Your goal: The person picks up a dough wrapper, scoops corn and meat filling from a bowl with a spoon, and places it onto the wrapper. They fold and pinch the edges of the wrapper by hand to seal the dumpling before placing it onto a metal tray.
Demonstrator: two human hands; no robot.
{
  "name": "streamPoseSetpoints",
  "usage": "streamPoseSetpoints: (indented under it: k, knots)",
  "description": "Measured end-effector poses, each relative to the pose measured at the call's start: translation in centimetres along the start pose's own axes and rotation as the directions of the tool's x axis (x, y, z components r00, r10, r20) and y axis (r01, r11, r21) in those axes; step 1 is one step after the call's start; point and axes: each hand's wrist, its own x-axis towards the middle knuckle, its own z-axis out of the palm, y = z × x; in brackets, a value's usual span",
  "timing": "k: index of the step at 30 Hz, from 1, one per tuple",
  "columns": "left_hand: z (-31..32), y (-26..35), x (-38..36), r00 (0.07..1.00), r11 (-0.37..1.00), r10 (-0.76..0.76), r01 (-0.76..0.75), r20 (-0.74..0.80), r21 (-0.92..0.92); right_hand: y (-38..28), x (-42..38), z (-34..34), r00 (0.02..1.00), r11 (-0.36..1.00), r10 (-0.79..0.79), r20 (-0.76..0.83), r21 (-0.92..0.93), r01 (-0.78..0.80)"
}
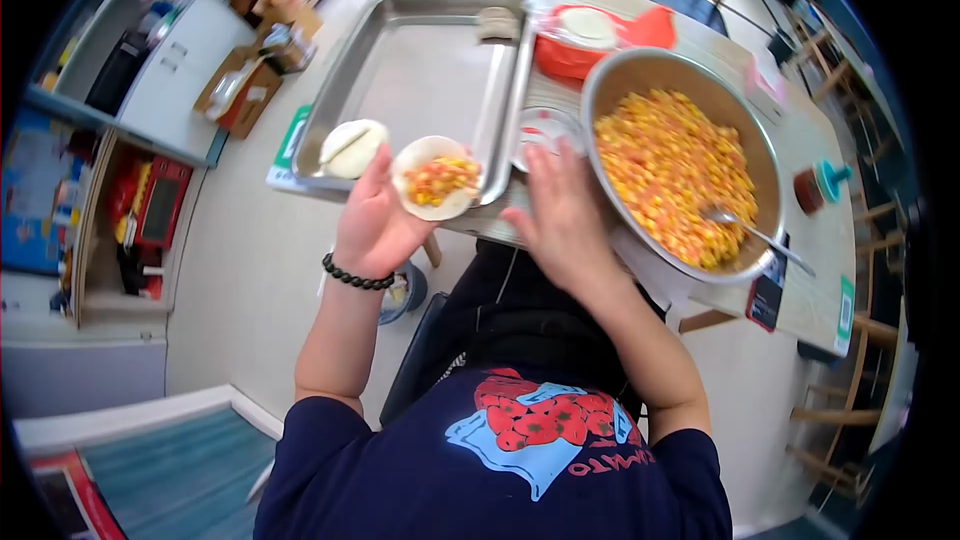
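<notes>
My left hand [378, 220] holds a round dumpling wrapper [408, 162] on its fingers, palm up. A mound of yellow and orange corn filling [442, 180] lies on the wrapper. My right hand [562, 215] has its fingers stretched out, with the fingertips over the near edge of a small shallow dish [540, 122]. Just left of the wrapper, a pale piece of dough [350, 152] with a line across it overlaps the near left corner of the metal tray [410, 70]. One folded dumpling [497, 25] sits at the tray's far right.
Right of my right hand stands a large metal bowl [770, 165] of corn filling, with a spoon [765, 232] leaning in it. Behind the dish, more wrappers [588, 28] lie on a red bag [560, 62]. A phone [767, 295] and a teal-topped jar [815, 188] are farther right.
</notes>
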Motion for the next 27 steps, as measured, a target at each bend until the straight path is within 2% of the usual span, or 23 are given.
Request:
streamPoseSetpoints:
  k: [4,6,7,8,9,11,13,14,16,18,19,21,22,24,27]
  knots:
    - [-0.6,1.2,-1.0,1.000,0.999,-0.031,0.031,-0.003,0.032,1.1,1.7,1.0,0.999,0.996,0.043,0.033,-0.075,-0.041]
    - [-0.8,1.6,-1.3,0.987,0.983,-0.161,0.162,-0.023,0.088,0.0,2.3,-0.7,0.999,0.983,-0.027,-0.028,0.179,0.032]
    - [-1.0,1.5,-1.3,0.986,0.983,-0.163,0.165,-0.023,0.076,-0.9,2.5,-1.3,1.000,0.984,-0.026,-0.016,0.175,0.028]
    - [-1.1,1.3,-1.3,0.970,0.970,-0.237,0.234,0.049,0.062,-2.2,2.7,-1.9,0.994,0.908,-0.104,0.025,0.409,0.085]
    - [-1.2,1.0,-1.1,0.942,0.951,-0.310,0.305,0.125,0.055,-3.2,2.9,-2.4,0.982,0.776,-0.184,0.042,0.619,0.119]
    - [-0.3,0.4,-1.3,0.923,0.938,-0.343,0.346,0.175,0.014,-3.8,4.4,-3.0,0.869,0.759,-0.480,0.119,0.553,0.344]
    - [1.1,0.0,-1.3,0.931,0.933,-0.359,0.355,0.065,0.060,-3.7,4.5,-3.1,0.866,0.774,-0.484,0.126,0.524,0.356]
    - [1.0,-0.1,-1.2,0.910,0.924,-0.383,0.379,0.160,0.055,-3.2,4.5,-3.3,0.888,0.812,-0.451,0.086,0.452,0.368]
    - [1.7,0.0,-1.1,0.905,0.920,-0.392,0.390,0.163,0.050,-2.0,4.1,-4.1,0.915,0.877,-0.401,0.046,0.309,0.369]
    - [2.3,-0.2,-0.9,0.892,0.916,-0.400,0.399,0.210,0.049,-1.2,3.4,-5.3,0.927,0.895,-0.372,0.042,0.282,0.346]
    - [2.8,-0.4,-0.8,0.886,0.912,-0.409,0.406,0.217,0.058,-1.0,3.0,-6.1,0.939,0.911,-0.342,0.033,0.258,0.322]
    - [4.4,-0.9,-0.6,0.912,0.914,-0.399,0.386,0.097,0.128,-0.7,2.0,-7.9,0.953,0.932,-0.303,-0.012,0.204,0.299]
    - [4.7,-1.1,-0.3,0.902,0.913,-0.405,0.392,0.151,0.110,-0.3,1.4,-8.8,0.947,0.932,-0.318,-0.034,0.173,0.319]
    - [5.7,-1.6,0.3,0.898,0.912,-0.409,0.397,0.163,0.105,0.0,0.4,-10.3,0.925,0.924,-0.377,-0.045,0.056,0.379]
    - [7.7,-2.4,1.6,0.885,0.899,-0.436,0.419,0.163,0.127,1.4,-2.3,-12.1,0.932,0.934,-0.343,-0.113,0.065,0.352]
